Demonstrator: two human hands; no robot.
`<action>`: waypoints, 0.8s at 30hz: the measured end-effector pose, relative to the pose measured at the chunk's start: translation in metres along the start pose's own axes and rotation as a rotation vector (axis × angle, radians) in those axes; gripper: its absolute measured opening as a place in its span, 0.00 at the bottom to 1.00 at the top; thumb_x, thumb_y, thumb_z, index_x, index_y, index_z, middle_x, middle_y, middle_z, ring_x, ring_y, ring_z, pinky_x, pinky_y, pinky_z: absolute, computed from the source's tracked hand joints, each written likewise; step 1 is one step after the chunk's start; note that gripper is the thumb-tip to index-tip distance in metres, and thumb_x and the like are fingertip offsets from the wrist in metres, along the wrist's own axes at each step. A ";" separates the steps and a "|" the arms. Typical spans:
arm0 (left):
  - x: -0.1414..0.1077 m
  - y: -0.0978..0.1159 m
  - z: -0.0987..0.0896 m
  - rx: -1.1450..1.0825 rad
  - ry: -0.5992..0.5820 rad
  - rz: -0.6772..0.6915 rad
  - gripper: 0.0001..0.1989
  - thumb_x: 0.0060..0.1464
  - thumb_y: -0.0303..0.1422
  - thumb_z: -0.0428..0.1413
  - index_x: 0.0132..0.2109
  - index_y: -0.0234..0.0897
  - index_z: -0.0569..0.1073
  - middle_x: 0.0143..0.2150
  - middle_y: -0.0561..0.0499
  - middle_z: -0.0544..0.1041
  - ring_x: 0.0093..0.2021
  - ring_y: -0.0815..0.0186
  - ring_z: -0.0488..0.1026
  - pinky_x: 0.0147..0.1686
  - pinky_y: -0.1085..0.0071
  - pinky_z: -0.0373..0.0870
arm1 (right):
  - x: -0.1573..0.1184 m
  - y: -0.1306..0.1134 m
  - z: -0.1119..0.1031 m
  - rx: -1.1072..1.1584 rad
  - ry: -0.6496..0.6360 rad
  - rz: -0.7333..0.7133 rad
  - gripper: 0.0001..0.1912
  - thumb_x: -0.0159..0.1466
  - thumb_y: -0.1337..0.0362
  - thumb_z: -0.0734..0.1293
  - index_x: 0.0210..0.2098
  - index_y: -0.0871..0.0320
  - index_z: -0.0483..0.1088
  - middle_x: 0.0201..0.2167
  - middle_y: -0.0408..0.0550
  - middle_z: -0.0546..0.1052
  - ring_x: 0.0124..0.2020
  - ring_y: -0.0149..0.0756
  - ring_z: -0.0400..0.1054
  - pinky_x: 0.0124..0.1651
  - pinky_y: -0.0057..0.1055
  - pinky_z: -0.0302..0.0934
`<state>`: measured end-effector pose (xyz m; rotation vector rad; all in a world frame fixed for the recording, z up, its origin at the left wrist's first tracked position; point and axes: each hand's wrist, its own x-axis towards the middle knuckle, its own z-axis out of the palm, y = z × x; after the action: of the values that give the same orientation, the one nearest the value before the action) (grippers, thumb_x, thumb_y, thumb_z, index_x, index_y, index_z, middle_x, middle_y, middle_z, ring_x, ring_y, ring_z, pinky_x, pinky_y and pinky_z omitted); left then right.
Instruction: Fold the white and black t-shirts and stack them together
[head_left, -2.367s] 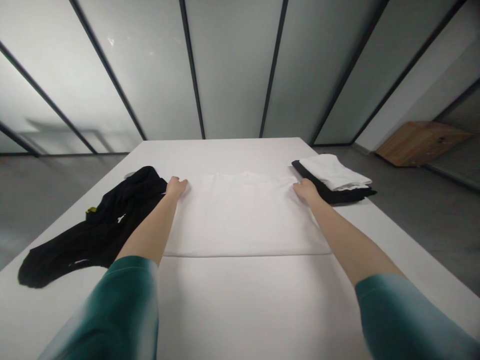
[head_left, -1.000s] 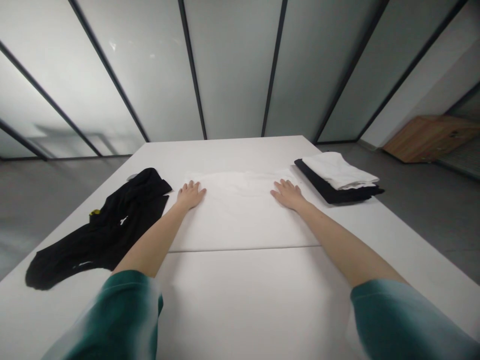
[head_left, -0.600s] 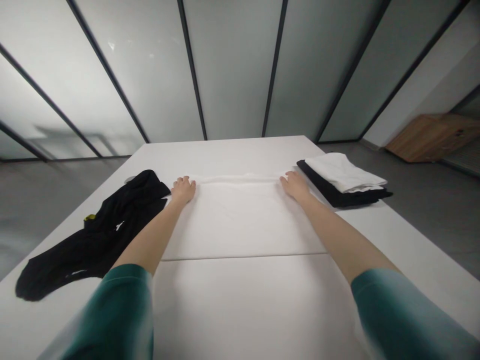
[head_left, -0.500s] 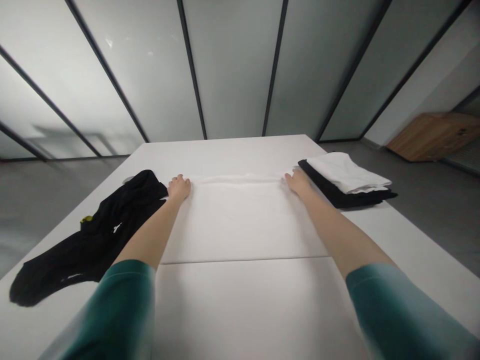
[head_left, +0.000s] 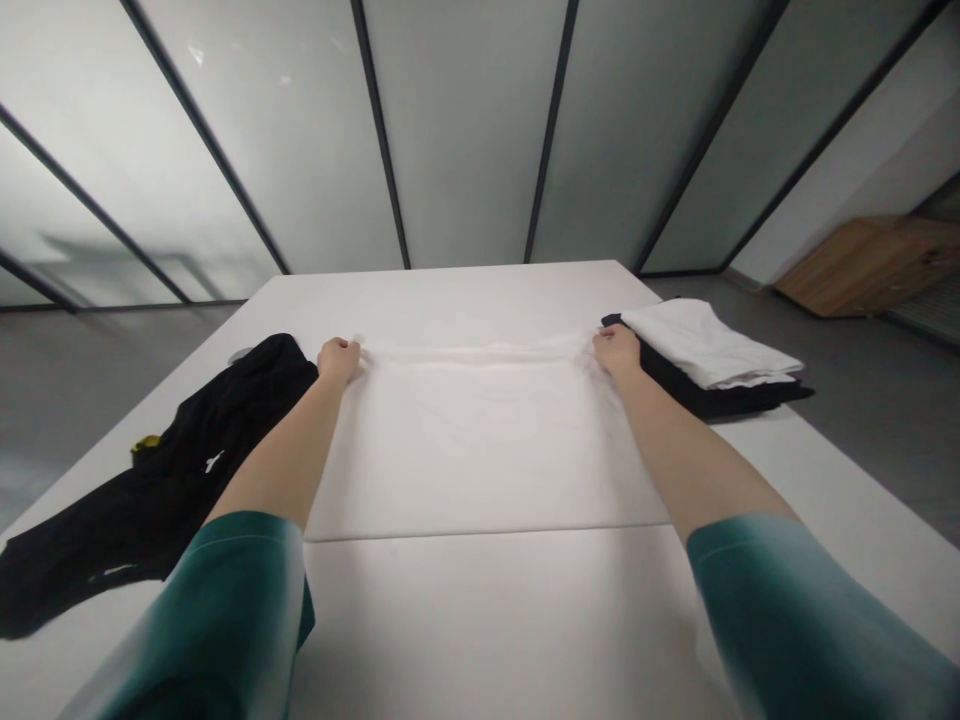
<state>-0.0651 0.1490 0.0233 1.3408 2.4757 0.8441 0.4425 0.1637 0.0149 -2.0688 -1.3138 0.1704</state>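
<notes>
Two hands just went from spread flat to pinching. Past the crumpled black garment [head_left: 225, 430], the left hand [head_left: 337, 362] and right hand [head_left: 616, 350] each grip a far corner of the white cloth [head_left: 480, 450], edge pulled taut mid-table [head_left: 450, 300], by a folded white stack [head_left: 705, 345], with a wooden box [head_left: 862, 265] on the grey floor [head_left: 885, 420].

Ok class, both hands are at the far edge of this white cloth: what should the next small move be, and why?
Probably lift that edge slightly and draw it toward the body, evenly. The left hand and right hand seem to pinch the far edge of the white cloth, which lies flat on the table, with a ridge between them.
</notes>
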 end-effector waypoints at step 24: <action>-0.124 0.030 0.014 0.504 -0.421 0.653 0.37 0.64 0.55 0.40 0.73 0.41 0.55 0.76 0.41 0.50 0.75 0.47 0.46 0.70 0.50 0.45 | -0.109 -0.021 0.005 -0.366 -0.498 -0.650 0.33 0.69 0.44 0.55 0.68 0.52 0.61 0.72 0.55 0.57 0.72 0.55 0.48 0.71 0.53 0.43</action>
<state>0.0327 0.0657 0.0180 2.2775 1.9849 -0.0252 0.3710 0.0799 -0.0021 -1.8148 -2.4065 0.1667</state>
